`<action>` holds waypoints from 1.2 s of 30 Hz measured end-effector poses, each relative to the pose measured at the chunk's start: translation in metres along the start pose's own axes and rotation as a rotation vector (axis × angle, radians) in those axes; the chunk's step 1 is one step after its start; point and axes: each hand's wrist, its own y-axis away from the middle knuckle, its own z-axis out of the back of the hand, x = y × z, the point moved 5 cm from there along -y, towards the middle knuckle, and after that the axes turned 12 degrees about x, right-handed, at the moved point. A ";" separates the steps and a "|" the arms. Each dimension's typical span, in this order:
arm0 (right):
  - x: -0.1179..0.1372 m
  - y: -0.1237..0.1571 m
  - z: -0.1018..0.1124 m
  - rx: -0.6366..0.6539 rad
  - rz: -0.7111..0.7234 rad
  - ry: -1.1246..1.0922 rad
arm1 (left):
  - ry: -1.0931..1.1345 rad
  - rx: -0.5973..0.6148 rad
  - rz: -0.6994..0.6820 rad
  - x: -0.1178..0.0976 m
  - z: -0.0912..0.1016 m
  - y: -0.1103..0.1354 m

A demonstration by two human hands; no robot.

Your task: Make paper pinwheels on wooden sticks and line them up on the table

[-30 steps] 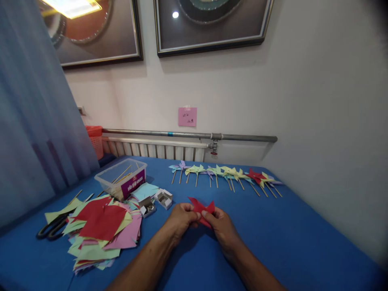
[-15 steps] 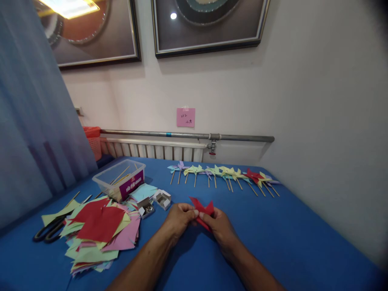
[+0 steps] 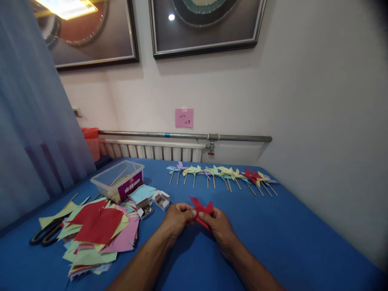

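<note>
A red paper pinwheel (image 3: pixel 205 208), its corners folded toward the middle, is held up above the blue-covered table. My right hand (image 3: pixel 222 227) grips it from the right, thumb pressed near its centre and fingers hidden behind. On the other side, my left hand (image 3: pixel 178 218) is closed with thumb and fingers together at the pinwheel's left edge. Whether a small part sits under the left fingertips is hidden. Two small open boxes are close to the left hand: one (image 3: pixel 144 210) with shiny metal pieces, and a white one (image 3: pixel 161 199).
Coloured paper squares (image 3: pixel 101 226) lie piled at left beside black-handled scissors (image 3: pixel 45 236). Behind them stands a clear plastic box (image 3: pixel 104 178) of sticks. Several finished pinwheels (image 3: pixel 224 173) on sticks line the table's back edge. A pipe (image 3: pixel 242 138) runs along the wall.
My left thumb has drawn slightly left, away from the pinwheel's middle. The right hand keeps its hold, and the whole view has shifted a little.
</note>
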 end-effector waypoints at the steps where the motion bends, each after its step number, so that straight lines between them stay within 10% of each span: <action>1: 0.001 0.000 -0.002 0.018 -0.002 -0.008 | 0.015 0.012 -0.005 -0.001 -0.001 0.001; 36: 0.011 0.009 -0.015 0.099 -0.005 -0.054 | 0.129 0.118 -0.034 -0.014 -0.016 0.009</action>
